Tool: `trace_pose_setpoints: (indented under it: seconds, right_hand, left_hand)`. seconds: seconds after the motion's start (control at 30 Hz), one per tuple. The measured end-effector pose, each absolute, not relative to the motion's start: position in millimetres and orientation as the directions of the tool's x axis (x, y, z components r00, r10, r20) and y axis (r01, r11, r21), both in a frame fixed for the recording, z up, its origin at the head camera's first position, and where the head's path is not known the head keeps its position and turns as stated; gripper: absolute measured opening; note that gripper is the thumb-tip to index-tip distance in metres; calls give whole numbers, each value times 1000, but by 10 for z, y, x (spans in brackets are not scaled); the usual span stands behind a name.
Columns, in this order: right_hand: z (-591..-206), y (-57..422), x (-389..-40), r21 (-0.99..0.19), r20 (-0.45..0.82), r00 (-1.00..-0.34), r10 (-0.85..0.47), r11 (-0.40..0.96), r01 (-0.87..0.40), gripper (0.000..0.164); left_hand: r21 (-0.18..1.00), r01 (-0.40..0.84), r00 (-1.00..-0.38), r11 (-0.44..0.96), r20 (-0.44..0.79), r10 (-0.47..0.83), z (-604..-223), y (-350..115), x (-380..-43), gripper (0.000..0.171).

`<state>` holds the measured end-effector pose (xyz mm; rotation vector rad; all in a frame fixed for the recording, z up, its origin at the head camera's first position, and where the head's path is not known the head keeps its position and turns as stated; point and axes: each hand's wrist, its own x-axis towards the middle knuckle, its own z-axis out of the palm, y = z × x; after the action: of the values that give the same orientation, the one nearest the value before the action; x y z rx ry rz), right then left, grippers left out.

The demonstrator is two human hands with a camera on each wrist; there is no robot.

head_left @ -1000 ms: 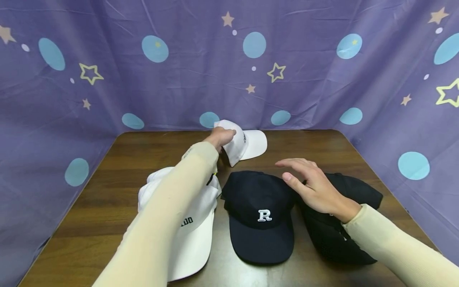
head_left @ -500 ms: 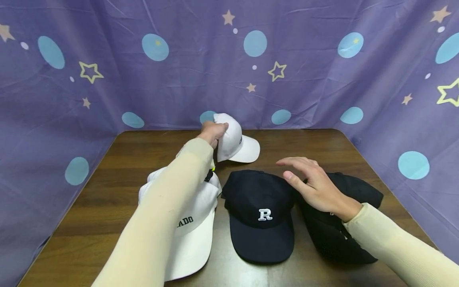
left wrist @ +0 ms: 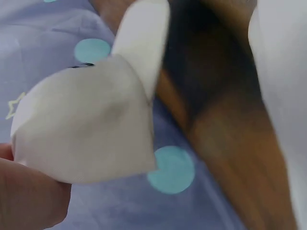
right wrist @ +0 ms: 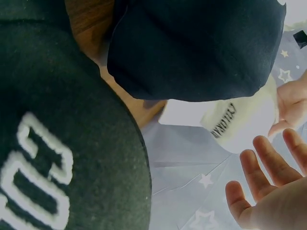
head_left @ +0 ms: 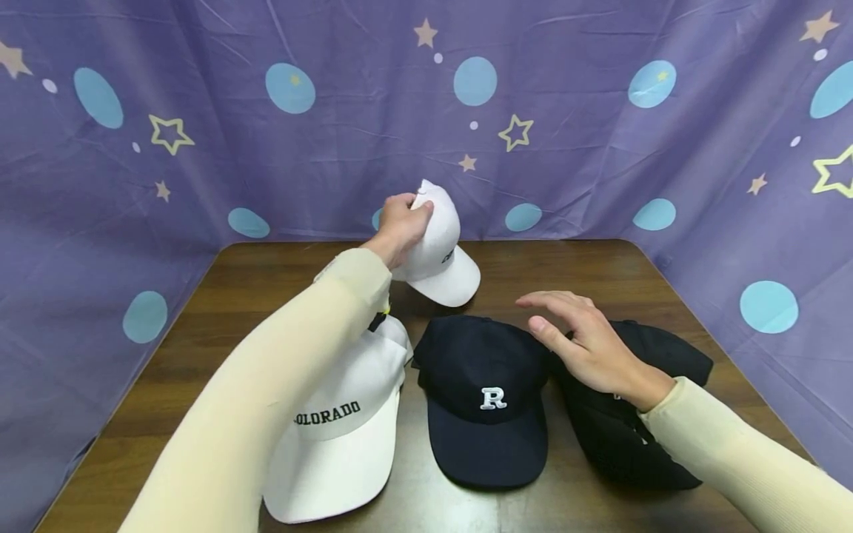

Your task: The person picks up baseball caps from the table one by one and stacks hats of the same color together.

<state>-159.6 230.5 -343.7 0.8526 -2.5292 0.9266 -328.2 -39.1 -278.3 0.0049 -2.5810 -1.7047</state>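
Observation:
At the far middle of the table, my left hand point(head_left: 402, 228) grips a white cap point(head_left: 441, 226) by the back of its crown, thumb on the near side. The cap is lifted and tilted, brim low and to the right; dark lettering shows on its front. In the left wrist view the same white cap point(left wrist: 86, 127) hangs in front of the curtain. My right hand point(head_left: 586, 349) is held with straight, spread fingers over a black cap point(head_left: 620, 451), holding nothing; the hand and forearm hide part of that cap. The right wrist view shows white lettering on the black cap point(right wrist: 96, 158).
Nearer to me lie a white cap point(head_left: 346, 463) reading COLORADO, partly under my left forearm, and a navy cap point(head_left: 486, 455) with a white R. They sit side by side on the wooden table point(head_left: 280, 274). A purple star-patterned curtain point(head_left: 373, 148) surrounds the table.
My left hand has raised the white cap off the back of the table and drawn it a little closer, tilting its brim down. My right hand has stayed in place.

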Motion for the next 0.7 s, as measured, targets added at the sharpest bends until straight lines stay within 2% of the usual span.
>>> trace_pose_setpoints:
  seconds: [0.1, 0.23, 0.43, 0.7]
  right_hand:
    - [-3428, 2313, -1598, -481, 476, -772, -421, 611, -629, 32]
    - [-3420, 2319, -1604, -483, 477, -773, -418, 610, -628, 31]
    - [-3410, 2310, -1611, -489, 473, -773, -423, 603, -630, 32]
    - [-3395, 2304, -1608, -493, 470, -774, -425, 601, -629, 33]
  left_hand:
    - [897, 119, -989, 425, 143, -24, -2675, -452, -3230, 35]
    - [867, 199, -976, 458, 220, 7, -2519, -547, -3141, 34]
    - [850, 238, -967, 470, 252, 35, -2347, -711, -3021, 35]
    - [853, 236, -971, 466, 231, 69, -2143, -974, -2835, 42]
